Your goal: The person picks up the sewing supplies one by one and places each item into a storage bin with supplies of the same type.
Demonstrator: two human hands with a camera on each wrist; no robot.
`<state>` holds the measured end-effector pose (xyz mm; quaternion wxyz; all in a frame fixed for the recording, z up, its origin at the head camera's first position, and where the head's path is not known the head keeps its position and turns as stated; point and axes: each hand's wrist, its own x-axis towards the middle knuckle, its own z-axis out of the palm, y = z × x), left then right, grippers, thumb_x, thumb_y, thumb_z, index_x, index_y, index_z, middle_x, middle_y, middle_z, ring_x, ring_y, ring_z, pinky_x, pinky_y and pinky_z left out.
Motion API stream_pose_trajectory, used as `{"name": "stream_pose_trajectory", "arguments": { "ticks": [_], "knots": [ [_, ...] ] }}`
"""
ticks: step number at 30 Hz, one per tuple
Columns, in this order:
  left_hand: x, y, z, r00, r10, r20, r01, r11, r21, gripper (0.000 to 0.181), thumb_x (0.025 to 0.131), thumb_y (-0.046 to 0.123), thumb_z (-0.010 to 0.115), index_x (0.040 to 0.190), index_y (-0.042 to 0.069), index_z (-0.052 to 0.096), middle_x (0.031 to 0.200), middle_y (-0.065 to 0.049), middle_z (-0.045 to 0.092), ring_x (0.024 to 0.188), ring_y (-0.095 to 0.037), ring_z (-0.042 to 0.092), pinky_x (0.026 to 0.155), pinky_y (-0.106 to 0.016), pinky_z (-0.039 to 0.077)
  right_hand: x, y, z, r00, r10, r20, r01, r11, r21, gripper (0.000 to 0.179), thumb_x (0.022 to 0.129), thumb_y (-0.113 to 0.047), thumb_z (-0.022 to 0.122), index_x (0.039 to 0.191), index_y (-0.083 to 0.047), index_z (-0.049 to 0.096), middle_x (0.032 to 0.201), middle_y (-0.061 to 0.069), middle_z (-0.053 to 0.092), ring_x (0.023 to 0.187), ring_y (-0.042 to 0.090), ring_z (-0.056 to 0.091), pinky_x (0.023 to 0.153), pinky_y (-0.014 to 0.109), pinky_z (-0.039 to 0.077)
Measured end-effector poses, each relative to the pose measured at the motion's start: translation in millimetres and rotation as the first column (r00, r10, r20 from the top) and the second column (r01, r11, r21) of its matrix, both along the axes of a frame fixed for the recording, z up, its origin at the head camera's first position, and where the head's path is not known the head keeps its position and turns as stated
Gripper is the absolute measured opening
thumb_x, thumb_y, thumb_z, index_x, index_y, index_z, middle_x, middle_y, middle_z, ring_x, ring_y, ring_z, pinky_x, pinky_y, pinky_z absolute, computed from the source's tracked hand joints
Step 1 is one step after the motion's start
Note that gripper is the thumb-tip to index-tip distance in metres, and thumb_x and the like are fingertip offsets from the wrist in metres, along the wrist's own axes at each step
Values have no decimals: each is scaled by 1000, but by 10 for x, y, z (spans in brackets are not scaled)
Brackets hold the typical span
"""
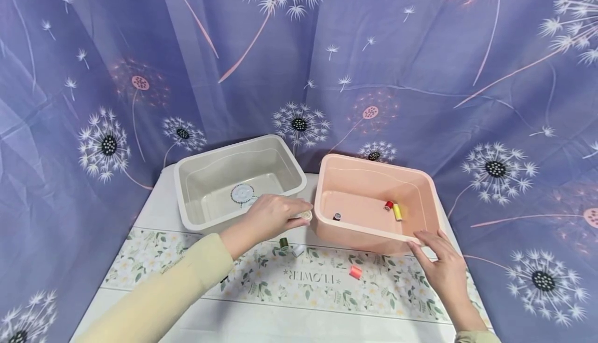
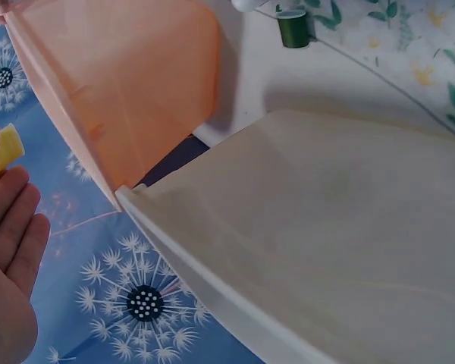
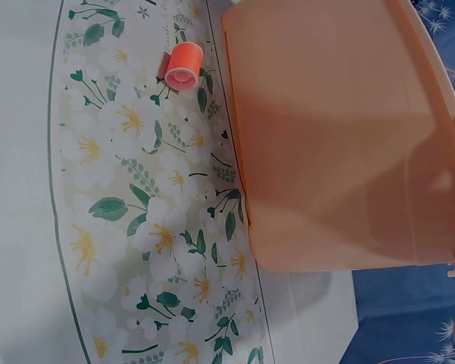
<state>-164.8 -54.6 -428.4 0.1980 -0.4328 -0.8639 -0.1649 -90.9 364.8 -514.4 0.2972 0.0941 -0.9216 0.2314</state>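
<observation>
In the head view my left hand (image 1: 273, 216) pinches a pale yellow thread spool (image 1: 306, 215) beside the pink bin's left wall. The left wrist view shows this yellow spool (image 2: 10, 145) between thumb and fingers, over the rims. My right hand (image 1: 441, 265) grips the near right rim of the pink bin (image 1: 374, 233). Inside that bin lie a red spool (image 1: 389, 205), a bright yellow spool (image 1: 397, 212) and a dark spool (image 1: 337, 217). The grey bin (image 1: 201, 226) to the left contains a round pin wheel (image 1: 242, 193), partly covered by its near wall.
On the table before the bins are a dark green spool (image 1: 284, 243), a white spool (image 1: 298, 250) and a coral spool (image 1: 355, 272). They sit on a flower-printed band of the tablecloth (image 1: 327, 296). A blue dandelion curtain (image 1: 261, 99) hangs close behind both bins.
</observation>
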Motion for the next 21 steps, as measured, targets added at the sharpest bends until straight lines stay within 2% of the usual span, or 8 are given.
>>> {"name": "stream_pose_trajectory", "arguments": {
  "ticks": [7,16,18,21],
  "knots": [
    [-102,116,96,1000,0,28,1,999,-32,31,85,41,70,113,27,72,111,11,71,88,-9,70,56,-30,56,2,-12,10,1000,-6,14,6,1000,-3,35,75,-19,83,107,-7,74,104,13,72,99,36,65,114,40,33],
    [-236,305,193,999,8,41,-3,992,-130,34,88,45,66,116,26,70,114,9,70,85,-11,70,59,-28,55,-2,-14,-1,999,13,-32,-13,1000,6,35,73,-17,84,105,-7,74,103,13,73,97,37,66,114,38,34],
    [-273,350,198,999,7,49,0,991,-137,34,88,44,66,116,26,70,112,9,71,82,-11,70,57,-28,54,0,-12,-4,999,14,-42,-14,1000,6,35,73,-17,84,105,-7,74,102,13,73,96,37,66,113,38,35],
    [-336,432,209,998,9,64,1,986,-164,25,90,45,63,104,26,71,99,11,73,74,-10,68,55,-26,51,2,-10,-5,998,17,-56,-17,1000,5,35,72,-17,84,105,-8,74,102,13,73,95,37,66,112,40,36]
  ]
}}
